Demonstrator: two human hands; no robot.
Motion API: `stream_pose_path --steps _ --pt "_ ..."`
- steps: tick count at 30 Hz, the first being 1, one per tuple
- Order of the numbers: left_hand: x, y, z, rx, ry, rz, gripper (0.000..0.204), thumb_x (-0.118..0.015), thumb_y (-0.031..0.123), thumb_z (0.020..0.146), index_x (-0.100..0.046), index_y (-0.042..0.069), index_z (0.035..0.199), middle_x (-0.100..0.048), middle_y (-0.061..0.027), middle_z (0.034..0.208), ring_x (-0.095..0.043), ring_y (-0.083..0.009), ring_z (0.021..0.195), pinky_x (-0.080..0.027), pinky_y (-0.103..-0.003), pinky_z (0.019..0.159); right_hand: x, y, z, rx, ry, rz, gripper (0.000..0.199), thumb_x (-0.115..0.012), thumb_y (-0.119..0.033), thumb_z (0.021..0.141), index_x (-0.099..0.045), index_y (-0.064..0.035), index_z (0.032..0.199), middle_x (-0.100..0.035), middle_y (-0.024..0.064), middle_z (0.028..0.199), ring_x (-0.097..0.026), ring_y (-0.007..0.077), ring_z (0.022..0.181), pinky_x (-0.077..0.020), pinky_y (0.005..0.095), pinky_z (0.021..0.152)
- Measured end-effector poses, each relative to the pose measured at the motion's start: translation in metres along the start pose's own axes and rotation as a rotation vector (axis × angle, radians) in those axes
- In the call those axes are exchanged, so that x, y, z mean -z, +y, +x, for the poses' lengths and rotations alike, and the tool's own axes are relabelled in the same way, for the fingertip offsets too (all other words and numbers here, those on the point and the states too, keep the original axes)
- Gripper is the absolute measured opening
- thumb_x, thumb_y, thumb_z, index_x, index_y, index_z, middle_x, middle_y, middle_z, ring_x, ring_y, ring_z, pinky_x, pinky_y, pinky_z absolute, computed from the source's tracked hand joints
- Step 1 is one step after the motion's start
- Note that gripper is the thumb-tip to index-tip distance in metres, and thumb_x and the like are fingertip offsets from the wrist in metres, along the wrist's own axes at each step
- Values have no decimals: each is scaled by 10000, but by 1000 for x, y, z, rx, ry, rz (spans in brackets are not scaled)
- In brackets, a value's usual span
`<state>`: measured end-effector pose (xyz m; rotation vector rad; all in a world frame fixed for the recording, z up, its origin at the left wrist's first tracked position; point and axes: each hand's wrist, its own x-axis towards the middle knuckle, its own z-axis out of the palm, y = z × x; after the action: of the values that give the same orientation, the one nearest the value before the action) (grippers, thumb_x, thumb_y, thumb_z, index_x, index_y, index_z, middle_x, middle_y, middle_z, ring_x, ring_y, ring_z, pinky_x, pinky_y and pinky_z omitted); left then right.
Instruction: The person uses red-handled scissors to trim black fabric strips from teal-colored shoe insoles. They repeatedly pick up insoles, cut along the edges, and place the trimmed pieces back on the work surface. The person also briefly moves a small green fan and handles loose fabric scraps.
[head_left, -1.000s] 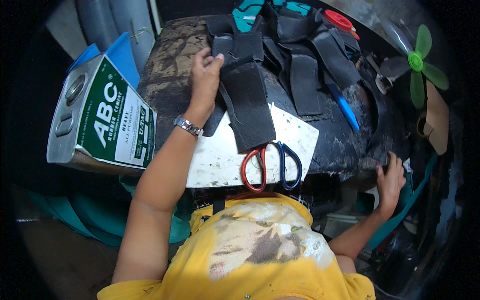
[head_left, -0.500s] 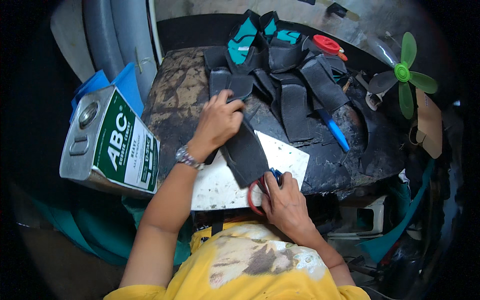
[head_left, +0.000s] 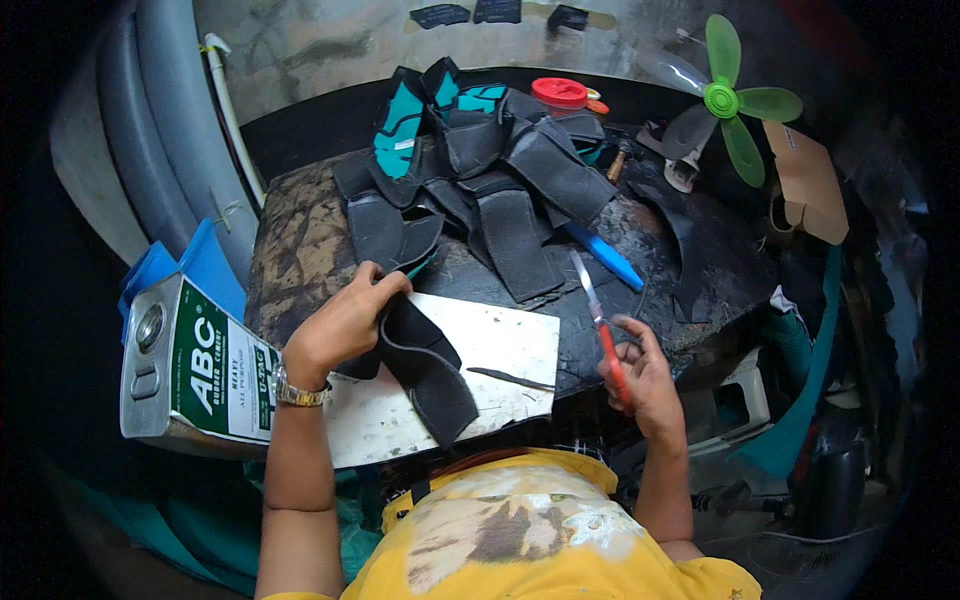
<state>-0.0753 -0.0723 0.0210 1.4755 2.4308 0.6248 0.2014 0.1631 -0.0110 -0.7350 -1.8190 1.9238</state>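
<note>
The left hand (head_left: 340,330) covers the upper end of the black rubber piece (head_left: 425,365), so its grip there is only partly seen. The right hand (head_left: 640,375) hides the handles of the scissors (head_left: 600,320); only the blades and a strip of red show. The metal can (head_left: 190,365) hides the desk's (head_left: 300,240) lower left corner. At lower right, dark shapes blur beyond telling.

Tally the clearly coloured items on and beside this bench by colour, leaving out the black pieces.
Red: 2, the scissors in the right hand and a round lid
Blue: 1, a pen-like tool
Green: 1, a fan blade
Total: 4
</note>
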Motion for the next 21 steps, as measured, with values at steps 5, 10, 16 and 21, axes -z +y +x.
stream_pose_path --steps 5,10,16,21 --pt "21 34 1 -234 173 335 334 -686 -49 708 -566 66 998 -483 -182 1197 -488 -357 1135 -441 -425 924 13 -7 -3 67 51 573 527 -667 -147 871 -417 -40 1322 -537 29 816 -493 67 571 -392 201 427" --pt "31 81 -4 -529 340 54 331 -796 95 684 -584 65 936 -510 -166 1197 -489 -352 1151 -400 -478 993 15 14 0 50 56 589 325 -591 -294 944 -481 -132 1204 -559 48 774 -527 125 545 -443 248 442" --pt "34 113 2 -630 737 9 234 -845 169 605 -690 147 779 -478 -134 1263 -319 -343 1315 -272 -476 1091 -2 31 3 -46 -188 520 405 -440 -469 981 -466 -99 1143 -558 70 740 -531 149 503 -457 244 478" --pt "29 75 29 -491 554 -568 239 -778 102 710 -689 106 931 -510 -133 1274 -409 -265 1237 -312 -425 1060 -25 23 -15 -92 -379 416 448 -465 -457 969 -368 -91 1210 -539 79 805 -540 139 579 -492 267 505"
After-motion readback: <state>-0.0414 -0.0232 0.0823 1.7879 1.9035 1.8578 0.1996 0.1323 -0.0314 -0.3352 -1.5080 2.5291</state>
